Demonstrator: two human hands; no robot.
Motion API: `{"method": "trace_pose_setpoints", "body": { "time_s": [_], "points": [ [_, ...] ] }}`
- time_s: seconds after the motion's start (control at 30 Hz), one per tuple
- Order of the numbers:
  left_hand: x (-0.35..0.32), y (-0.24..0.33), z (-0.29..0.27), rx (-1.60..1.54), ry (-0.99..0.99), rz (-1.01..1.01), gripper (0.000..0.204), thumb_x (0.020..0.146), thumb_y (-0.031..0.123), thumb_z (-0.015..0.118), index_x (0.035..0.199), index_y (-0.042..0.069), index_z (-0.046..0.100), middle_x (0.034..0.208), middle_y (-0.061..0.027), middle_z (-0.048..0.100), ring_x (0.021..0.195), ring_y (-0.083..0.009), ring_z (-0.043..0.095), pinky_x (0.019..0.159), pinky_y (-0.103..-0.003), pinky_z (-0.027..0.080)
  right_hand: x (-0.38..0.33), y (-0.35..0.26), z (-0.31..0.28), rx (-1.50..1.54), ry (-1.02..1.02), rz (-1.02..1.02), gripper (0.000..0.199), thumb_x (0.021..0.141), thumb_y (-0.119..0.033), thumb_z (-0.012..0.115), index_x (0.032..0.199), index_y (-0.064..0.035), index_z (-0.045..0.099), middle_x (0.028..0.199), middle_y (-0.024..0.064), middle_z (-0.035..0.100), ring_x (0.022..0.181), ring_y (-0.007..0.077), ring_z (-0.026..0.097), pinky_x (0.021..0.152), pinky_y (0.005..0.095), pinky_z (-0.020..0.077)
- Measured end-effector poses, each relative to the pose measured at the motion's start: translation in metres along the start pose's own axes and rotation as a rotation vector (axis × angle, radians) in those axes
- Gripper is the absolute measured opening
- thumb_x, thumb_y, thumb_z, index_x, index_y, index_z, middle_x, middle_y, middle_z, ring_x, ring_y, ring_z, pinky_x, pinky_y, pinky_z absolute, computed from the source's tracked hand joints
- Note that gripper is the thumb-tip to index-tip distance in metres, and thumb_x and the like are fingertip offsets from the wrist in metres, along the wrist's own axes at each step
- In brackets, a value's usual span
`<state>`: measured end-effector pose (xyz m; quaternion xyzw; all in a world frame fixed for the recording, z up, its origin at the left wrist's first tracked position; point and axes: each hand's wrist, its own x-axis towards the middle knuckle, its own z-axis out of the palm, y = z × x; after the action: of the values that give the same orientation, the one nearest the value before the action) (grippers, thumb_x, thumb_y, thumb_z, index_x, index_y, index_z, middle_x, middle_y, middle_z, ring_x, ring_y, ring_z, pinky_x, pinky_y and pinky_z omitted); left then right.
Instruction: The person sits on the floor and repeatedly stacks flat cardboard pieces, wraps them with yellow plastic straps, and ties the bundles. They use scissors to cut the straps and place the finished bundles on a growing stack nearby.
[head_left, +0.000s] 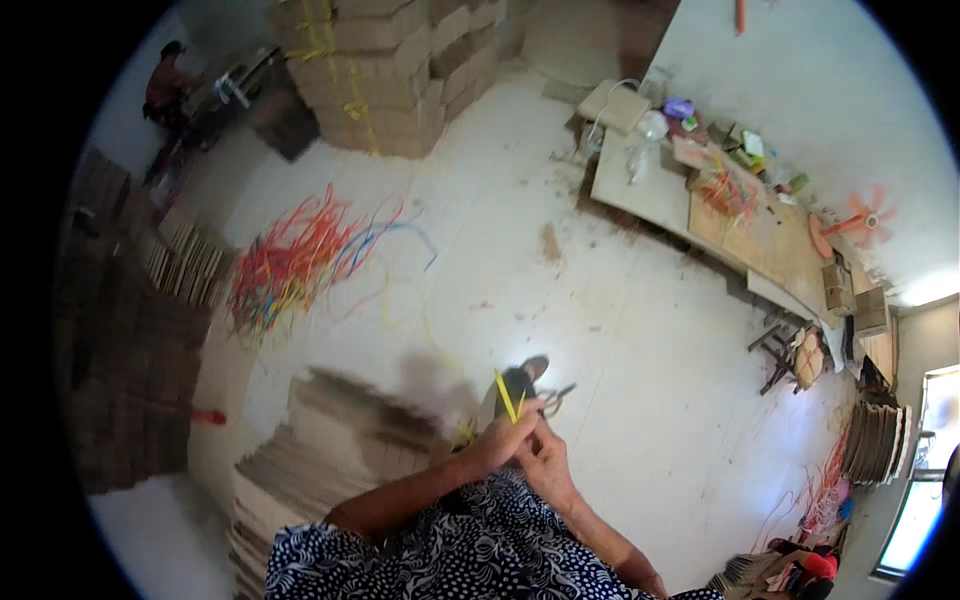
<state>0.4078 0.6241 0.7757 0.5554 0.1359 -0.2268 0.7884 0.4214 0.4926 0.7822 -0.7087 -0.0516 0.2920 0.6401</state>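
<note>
My hands meet close together in front of my patterned garment. My left hand (pixel 503 443) is closed round a yellow plastic strap (pixel 507 396), whose folded end sticks up past the fingers. Pressed against it, my right hand (pixel 548 468) has its fingers pinched together; what lies between them is hidden. Just beyond the fingers juts a pair of dark scissors (pixel 557 401), and which hand carries it I cannot tell. Below and left of my hands stands a stack of flat cardboard (pixel 330 425). A shoe (pixel 537 366) shows on the floor beyond my hands.
Red, yellow and blue straps (pixel 300 255) lie heaped on the floor at left. Tied cardboard bundles (pixel 385 85) rise behind. A low table (pixel 650 190) with clutter and an orange fan (pixel 865 220) lines the right wall. Another person (pixel 170 85) works at far left.
</note>
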Motion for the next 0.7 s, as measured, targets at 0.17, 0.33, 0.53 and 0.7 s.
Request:
{"method": "trace_pose_setpoints", "body": {
  "time_s": [0.17,0.33,0.53,0.7],
  "points": [
    [0.1,0.046,0.013,0.01,-0.005,-0.091,0.038,0.1,0.032,0.035,0.124,0.005,0.048,0.086,0.0018,0.047,0.071,-0.0066,0.043,0.058,-0.021,0.036,0.083,-0.009,-0.074,-0.087,-0.013,0.027,0.017,0.088,-0.004,0.053,0.104,0.0003,0.055,0.076,0.0058,0.059,0.068,0.0098,0.053,0.06,0.0257,0.0453],
    [0.192,0.09,0.033,-0.103,0.008,-0.2,0.044,0.094,0.033,0.049,0.126,0.003,0.047,0.085,0.002,0.047,0.072,-0.0046,0.042,0.058,-0.02,0.035,0.156,-0.019,-0.137,0.082,0.068,0.0,0.012,0.093,-0.009,0.053,0.1,-0.0006,0.056,0.074,0.0013,0.059,0.067,0.0092,0.055,0.059,0.0245,0.0457],
    [0.255,0.11,0.043,-0.34,-0.166,-0.167,0.043,0.086,0.011,0.053,0.127,0.001,0.045,0.097,-0.0022,0.054,0.085,-0.0072,0.051,0.067,-0.021,0.042,0.19,-0.034,-0.187,0.349,0.17,0.067,0.009,0.093,-0.01,0.053,0.089,-0.0025,0.055,0.072,0.0019,0.059,0.063,0.0077,0.054,0.057,0.0226,0.0449],
    [0.295,0.115,0.068,-0.334,-0.21,-0.286,0.044,0.083,0.003,0.05,0.126,0.001,0.045,0.102,-0.0043,0.057,0.088,-0.0095,0.054,0.07,-0.022,0.044,0.201,-0.05,-0.228,0.454,0.369,0.128,0.01,0.093,-0.011,0.053,0.093,-0.0015,0.056,0.072,0.0009,0.057,0.064,0.0072,0.054,0.056,0.0218,0.0454]
  ]
}}
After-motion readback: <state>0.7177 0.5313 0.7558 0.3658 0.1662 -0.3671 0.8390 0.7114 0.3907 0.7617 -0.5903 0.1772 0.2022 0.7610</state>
